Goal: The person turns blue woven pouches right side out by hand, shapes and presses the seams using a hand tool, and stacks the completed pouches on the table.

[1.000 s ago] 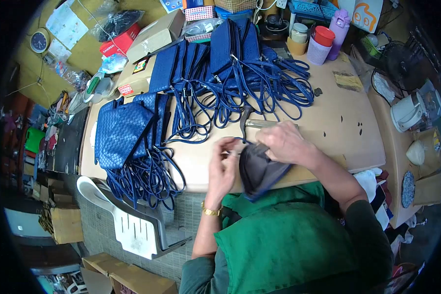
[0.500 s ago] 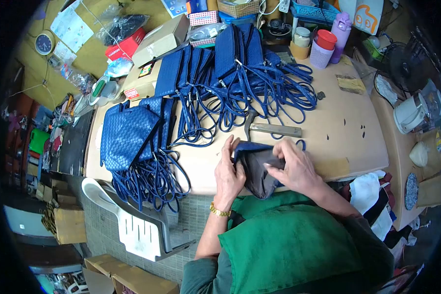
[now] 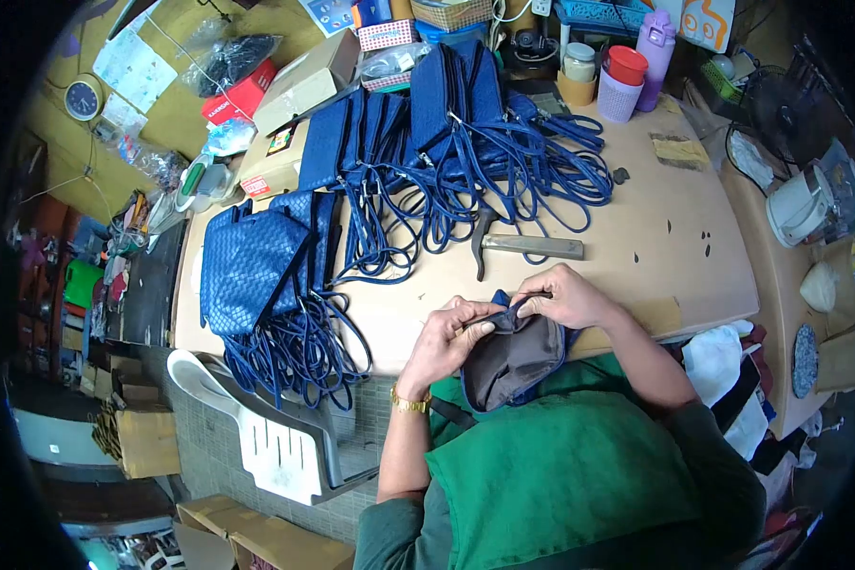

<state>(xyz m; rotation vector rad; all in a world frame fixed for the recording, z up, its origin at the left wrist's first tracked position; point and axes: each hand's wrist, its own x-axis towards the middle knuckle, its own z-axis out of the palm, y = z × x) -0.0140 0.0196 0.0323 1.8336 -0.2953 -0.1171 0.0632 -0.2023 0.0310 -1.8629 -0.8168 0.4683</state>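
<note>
A small dark blue bag (image 3: 518, 366) hangs over the table's front edge, its mouth spread so the grey-brown lining shows. My left hand (image 3: 446, 334), with a gold watch at the wrist, pinches the bag's rim on the left. On the far side of the same rim, my right hand (image 3: 565, 299) is closed with thumb and fingers pressed together. Just beyond the hands lies a hammer (image 3: 532, 248) with a flat wooden handle, touched by neither hand.
Stacks of blue woven bags (image 3: 456, 100) with tangled straps lie at the back. Another pile of blue bags (image 3: 252, 266) sits at the left table edge. Behind stand a purple bottle (image 3: 655, 62) and a red cup (image 3: 627, 65). A white plastic chair (image 3: 271, 451) is below left.
The bag has come nearer my body and its lining faces up more. My right hand has moved from above the opening to the far rim; both hands now pinch close together.
</note>
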